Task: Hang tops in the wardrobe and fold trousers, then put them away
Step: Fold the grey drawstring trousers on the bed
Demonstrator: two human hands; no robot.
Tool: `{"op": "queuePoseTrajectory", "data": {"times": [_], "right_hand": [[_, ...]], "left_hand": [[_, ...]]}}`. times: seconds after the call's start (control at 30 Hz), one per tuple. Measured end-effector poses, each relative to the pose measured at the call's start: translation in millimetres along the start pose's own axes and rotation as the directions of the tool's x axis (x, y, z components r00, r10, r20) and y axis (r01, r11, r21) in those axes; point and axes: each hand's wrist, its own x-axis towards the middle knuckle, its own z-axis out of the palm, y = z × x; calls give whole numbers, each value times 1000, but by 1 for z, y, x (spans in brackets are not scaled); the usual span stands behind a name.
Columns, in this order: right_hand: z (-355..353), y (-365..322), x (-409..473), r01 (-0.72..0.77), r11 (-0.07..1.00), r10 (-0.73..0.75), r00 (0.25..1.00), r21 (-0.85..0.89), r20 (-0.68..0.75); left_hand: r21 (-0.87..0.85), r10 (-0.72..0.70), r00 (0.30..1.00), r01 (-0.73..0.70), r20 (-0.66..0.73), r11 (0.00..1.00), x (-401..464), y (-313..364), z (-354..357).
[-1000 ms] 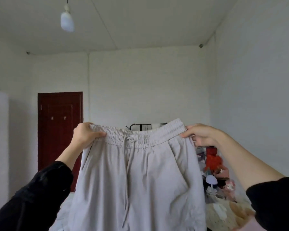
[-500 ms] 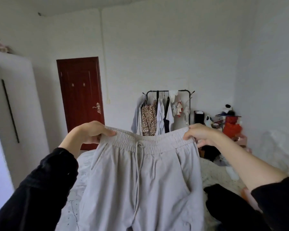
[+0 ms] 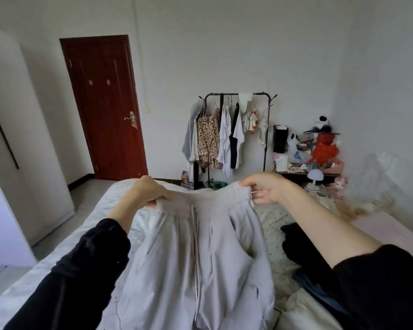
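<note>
So going from the left: there's the pale wardrobe [image 3: 22, 129] along the wall, doors shut as far as I can tell, then the dark red door [image 3: 105, 108], and the bed [image 3: 57, 265] running up the middle of the view. The left hand [image 3: 146, 194] is pinching the left end of the elastic waistband of the light grey drawstring trousers [image 3: 200, 263], fingers curled over the edge. The drawstring hangs down the centre and the legs drop out of the bottom of the shot. Compared with a second ago the whole thing has come way down: the waistband was held up high against the far wall with the ceiling in shot, now it's low over the bed, sagging a bit between the hands, and the head has tipped down with it. To me that reads like the shake-out is done and the trousers are about to get laid flat on the bed for folding, so still early on this piece. Behind the waistband is the black clothes rail [image 3: 236, 129] with tops already hanging on it. The right hand [image 3: 265, 190] grips the right end of the waistband the same way, thumb under, fingers on top. Further right a dark garment [image 3: 303, 244] lies on the bed just beside the trousers, and a cluttered side table [image 3: 308, 173] sits against the wall, so there's more to sort after this.
</note>
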Motion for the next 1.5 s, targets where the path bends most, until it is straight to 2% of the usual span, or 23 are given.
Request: {"op": "queuePoseTrajectory", "data": {"times": [0.07, 0.13, 0.2, 0.3, 0.37, 0.47, 0.6, 0.7, 0.9, 1.0, 1.07, 1.1, 1.13, 1.2, 1.27, 1.3, 1.37, 1.43, 1.5], "right_hand": [[18, 7, -1, 19, 999, -20, 999, 43, 38], [37, 12, -2, 56, 997, -60, 994, 49, 87], [54, 15, -7, 94, 994, -100, 986, 51, 137], [63, 15, -9, 153, 988, -154, 981, 24, 121], [60, 17, -9, 169, 986, -169, 977, 11, 132], [52, 28, -7, 224, 974, -212, 957, -40, 197], [47, 43, -5, 358, 922, -304, 906, -148, 296], [46, 44, -3, 462, 834, -397, 882, -300, 254], [53, 47, 3, 493, 753, -497, 860, -435, 114], [49, 44, 1, 528, 739, -547, 833, -418, 84], [40, 38, -2, 544, 762, -551, 830, -350, 90], [34, 34, -4, 555, 775, -554, 827, -304, 96], [29, 29, -6, 561, 786, -555, 826, -259, 103], [21, 16, -11, 572, 799, -557, 820, -182, 133], [17, 3, -14, 578, 805, -559, 815, -133, 152], [15, -3, -15, 582, 806, -564, 811, -110, 159], [11, -13, -19, 583, 810, -567, 805, -57, 176], [4, -22, -23, 587, 809, -575, 794, -5, 196], [-4, -27, -24, 608, 794, -602, 778, 29, 181]], "left_hand": [[-242, -12, 992, 42, 126, 969, -8, 1, 20], [-377, -2, 975, 88, 222, 922, -16, 6, 39], [-432, 12, 964, 107, 265, 895, -20, 11, 54], [-490, 17, 963, 122, 269, 863, -19, 15, 62], [-541, 10, 942, 184, 335, 821, -20, 15, 60], [-498, 4, 893, 247, 450, 832, -23, 16, 58], [-370, 15, 864, 199, 502, 907, -25, 17, 58], [-344, 51, 863, 146, 503, 928, -26, 21, 59], [-234, 176, 828, -56, 532, 971, -31, 28, 53], [-339, 256, 839, -92, 481, 936, -34, 25, 45], [-378, 337, 896, -216, 289, 900, -34, 21, 38], [-338, 366, 915, -295, 170, 894, -32, 18, 33], [-257, 392, 916, -359, 89, 897, -29, 16, 29], [12, 450, 887, -453, 102, 891, -26, 11, 24], [282, 514, 845, -534, 147, 797, -25, 13, 25], [377, 551, 826, -552, 123, 744, -24, 18, 25], [472, 585, 810, -534, 46, 702, -22, 27, 20], [343, 513, 858, -494, 41, 799, -17, 30, 8], [70, 434, 895, -442, 105, 894, -15, 27, -1]]}}
